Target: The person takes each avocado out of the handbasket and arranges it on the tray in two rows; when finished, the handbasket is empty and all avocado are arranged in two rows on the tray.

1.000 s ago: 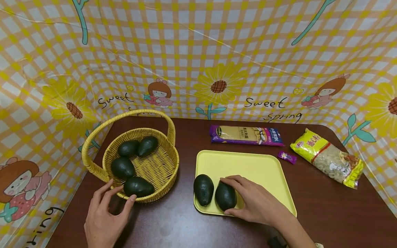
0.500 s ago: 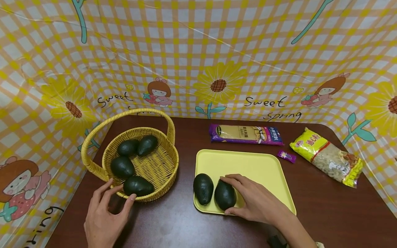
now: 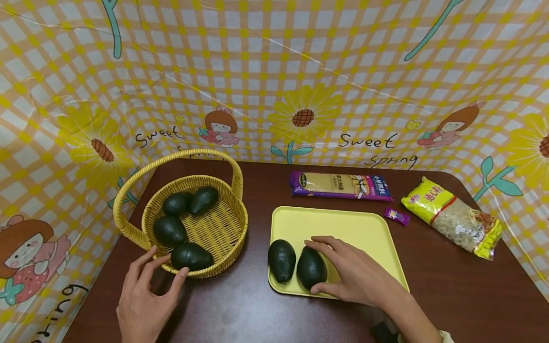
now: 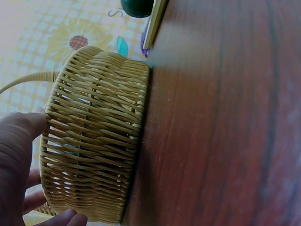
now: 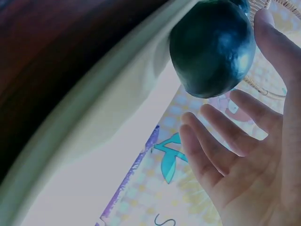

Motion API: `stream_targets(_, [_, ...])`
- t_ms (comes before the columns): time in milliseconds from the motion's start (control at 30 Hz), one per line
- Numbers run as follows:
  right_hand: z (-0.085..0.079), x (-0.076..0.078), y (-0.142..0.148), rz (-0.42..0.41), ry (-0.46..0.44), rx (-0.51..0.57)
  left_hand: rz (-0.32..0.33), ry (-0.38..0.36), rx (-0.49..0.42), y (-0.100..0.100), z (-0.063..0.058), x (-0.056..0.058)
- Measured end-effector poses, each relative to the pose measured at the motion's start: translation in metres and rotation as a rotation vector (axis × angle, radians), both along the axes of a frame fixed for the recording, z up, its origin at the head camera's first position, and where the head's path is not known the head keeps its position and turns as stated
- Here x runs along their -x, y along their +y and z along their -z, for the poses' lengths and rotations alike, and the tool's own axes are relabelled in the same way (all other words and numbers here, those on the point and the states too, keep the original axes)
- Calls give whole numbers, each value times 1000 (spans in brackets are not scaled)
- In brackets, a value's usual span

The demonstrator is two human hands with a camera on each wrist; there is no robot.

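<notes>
My left hand point(image 3: 147, 300) rests at the near-left rim of a yellow wicker basket point(image 3: 233, 252), fingers spread and lightly bent. In the left wrist view the thumb point(image 4: 35, 121) touches the rim of the basket point(image 4: 94, 136). Several dark green avocados lie inside, the nearest avocado point(image 3: 192, 256) close to my fingertips. My right hand point(image 3: 356, 276) is spread round the right side of an avocado point(image 3: 311, 269) on a yellow tray point(image 3: 330, 224). The right wrist view shows gaps between its fingers and the avocado point(image 5: 211, 49). Another avocado point(image 3: 281, 262) lies to its left.
Behind the tray lies a purple pasta packet point(image 3: 340, 186). A small purple wrapped piece point(image 3: 396, 216) and a yellow bag of pasta point(image 3: 454, 219) lie to the right. A checked cloth point(image 3: 257, 71) hangs behind the dark brown table point(image 3: 240, 309).
The fingers of my right hand have spread slightly away from the avocado on the tray. My left hand and the basket have stayed in place.
</notes>
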State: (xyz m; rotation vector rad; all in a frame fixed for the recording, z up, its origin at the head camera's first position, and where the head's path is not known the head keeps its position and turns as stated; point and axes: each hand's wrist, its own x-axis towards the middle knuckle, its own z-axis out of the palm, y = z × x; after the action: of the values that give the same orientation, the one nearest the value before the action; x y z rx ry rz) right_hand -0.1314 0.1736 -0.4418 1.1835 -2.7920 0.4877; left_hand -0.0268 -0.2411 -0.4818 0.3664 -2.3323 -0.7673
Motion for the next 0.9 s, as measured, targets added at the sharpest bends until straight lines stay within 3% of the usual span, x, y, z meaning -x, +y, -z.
stream_targets(367, [-12,1,-5,1,17,-9,4,1,-10,0,0,0])
stream_targets(900, [-24,8,-17,-81,125,3,7,-1,-19,1,0,0])
